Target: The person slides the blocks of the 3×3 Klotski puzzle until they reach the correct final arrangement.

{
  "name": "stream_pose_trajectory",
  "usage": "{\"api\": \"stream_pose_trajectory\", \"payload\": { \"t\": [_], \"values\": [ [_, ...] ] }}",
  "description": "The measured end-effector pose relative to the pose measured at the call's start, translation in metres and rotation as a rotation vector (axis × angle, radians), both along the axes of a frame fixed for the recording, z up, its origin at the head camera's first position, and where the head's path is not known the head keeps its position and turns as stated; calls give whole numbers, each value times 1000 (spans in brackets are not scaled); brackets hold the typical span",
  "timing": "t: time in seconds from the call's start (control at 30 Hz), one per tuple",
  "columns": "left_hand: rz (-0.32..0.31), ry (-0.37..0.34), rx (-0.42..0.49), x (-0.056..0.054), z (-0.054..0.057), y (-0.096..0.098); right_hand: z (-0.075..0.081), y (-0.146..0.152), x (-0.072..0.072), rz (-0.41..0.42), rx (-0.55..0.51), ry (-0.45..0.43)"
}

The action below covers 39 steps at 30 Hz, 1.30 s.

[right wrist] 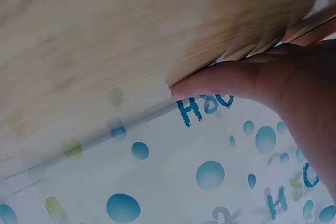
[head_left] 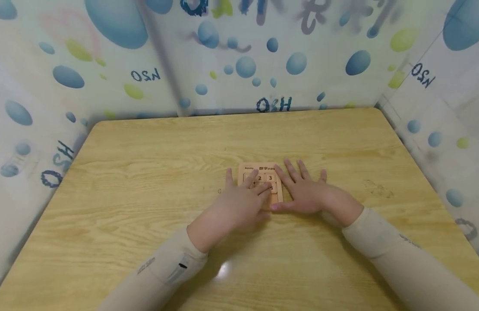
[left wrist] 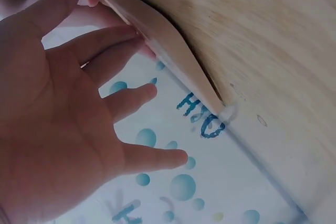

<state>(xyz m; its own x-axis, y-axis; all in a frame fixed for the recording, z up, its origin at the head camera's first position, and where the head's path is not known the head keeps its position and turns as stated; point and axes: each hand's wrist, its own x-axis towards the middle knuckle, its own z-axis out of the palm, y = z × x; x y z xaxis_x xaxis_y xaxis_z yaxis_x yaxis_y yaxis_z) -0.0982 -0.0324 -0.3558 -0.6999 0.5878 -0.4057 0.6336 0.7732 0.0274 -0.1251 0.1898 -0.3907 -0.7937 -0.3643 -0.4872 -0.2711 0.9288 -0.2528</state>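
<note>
2 splayed, empty hands (head_left: 239,203) (head_left: 307,195) at a number board (head_left: 247,165), lower tiles (head_left: 274,188) mostly hidden

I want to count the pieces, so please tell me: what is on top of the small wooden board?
The board holds number tiles; 2 and 3 are readable. The left hand hides much of its lower part; what lies beneath cannot be seen.

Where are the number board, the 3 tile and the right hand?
number board (head_left: 256,166), head view: top strip
3 tile (head_left: 270,178), head view: numbered face
right hand (head_left: 307,194), head view: back of the hand
</note>
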Motion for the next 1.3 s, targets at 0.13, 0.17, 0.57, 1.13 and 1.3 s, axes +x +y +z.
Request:
{"api": "stream_pose_trajectory", "payload": {
  "t": [0.13, 0.17, 0.57, 1.13, 1.3],
  "values": [
    [-2, 15, 12, 4, 2, -11, -2, 0, -2, -13, -13, -8],
    [0, 19, 17, 6, 2, -14, -3, 0, -2, -14, -19, -6],
    [-34, 25, -5, 23, 4, -28, -1, -2, 0, -15, -3, -13],
    [-13, 4, 78, 16, -1, -35, -2, 0, -1, -16, 4, -25],
    [27, 10, 36, 19, 5, -48, 0, -1, -2, -19, 11, -26]
  ]
}}
